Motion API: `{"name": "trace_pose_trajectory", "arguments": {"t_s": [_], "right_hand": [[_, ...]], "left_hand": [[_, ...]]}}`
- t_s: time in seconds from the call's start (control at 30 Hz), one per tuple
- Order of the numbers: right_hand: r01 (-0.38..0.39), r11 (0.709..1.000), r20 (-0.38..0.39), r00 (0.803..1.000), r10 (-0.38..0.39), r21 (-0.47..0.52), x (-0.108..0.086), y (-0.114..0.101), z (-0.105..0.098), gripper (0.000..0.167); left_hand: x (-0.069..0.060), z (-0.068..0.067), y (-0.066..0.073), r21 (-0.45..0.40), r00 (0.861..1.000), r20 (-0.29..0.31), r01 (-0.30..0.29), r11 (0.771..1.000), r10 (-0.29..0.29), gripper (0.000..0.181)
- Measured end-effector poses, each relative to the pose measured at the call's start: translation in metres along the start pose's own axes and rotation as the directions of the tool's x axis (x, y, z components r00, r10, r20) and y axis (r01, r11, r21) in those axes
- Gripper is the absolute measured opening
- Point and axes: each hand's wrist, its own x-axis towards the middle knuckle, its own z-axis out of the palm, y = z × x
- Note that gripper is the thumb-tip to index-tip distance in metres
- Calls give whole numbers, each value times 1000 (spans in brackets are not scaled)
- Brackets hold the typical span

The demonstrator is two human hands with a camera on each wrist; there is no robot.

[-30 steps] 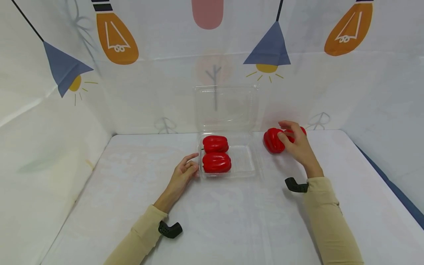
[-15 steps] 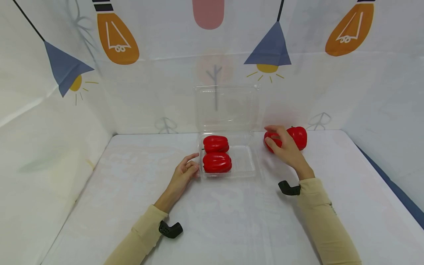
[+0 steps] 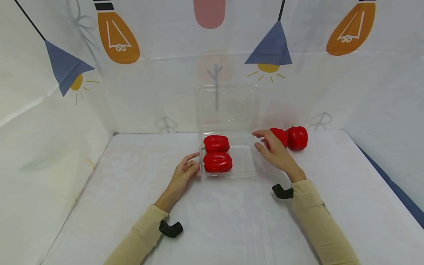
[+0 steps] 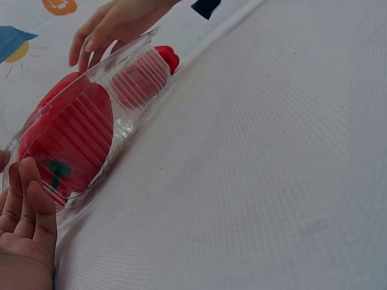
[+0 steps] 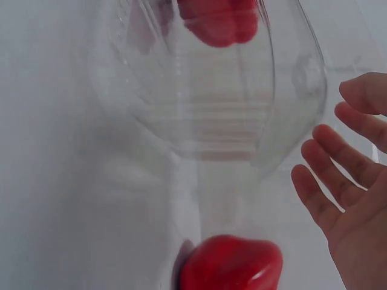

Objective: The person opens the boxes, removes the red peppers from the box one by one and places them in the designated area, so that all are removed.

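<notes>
In the head view, two red bell peppers (image 3: 217,162) lie in the left half of a clear plastic clamshell box (image 3: 243,162), one behind the other. Its lid (image 3: 226,106) stands raised against the back wall. My left hand (image 3: 181,176) rests with its fingers against the box's left side; a pepper with a green stem (image 4: 66,145) shows through the plastic there. Beside the right wall, my right hand (image 3: 276,154) spreads its fingers and holds nothing. Just behind it is a loose red bell pepper (image 3: 279,136), partly hidden by the hand, touching another bell pepper (image 3: 297,138).
A white cloth covers the table (image 3: 225,221). Behind it rises a printed fabric backdrop (image 3: 159,92) with lamps and bulbs on it. Black wrist cameras (image 3: 170,229) are worn on both sleeves.
My right hand has moved left from over the two loose peppers to the box's right side, uncovering the farther pepper. The left hand, box and peppers have kept their places.
</notes>
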Motion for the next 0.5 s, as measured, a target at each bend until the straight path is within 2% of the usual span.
{"name": "trace_pose_trajectory", "arguments": {"t_s": [0.27, 0.5], "right_hand": [[20, 1000, 92, 996, -19, -12, 1, -10, 15, 46], [89, 996, 181, 979, -91, 20, -1, -22, 29, 43]], "left_hand": [[0, 0, 0, 8, 1000, 0, -2, 1000, 2, 48], [0, 0, 0, 14, 1000, 2, 0, 1000, 0, 48]]}}
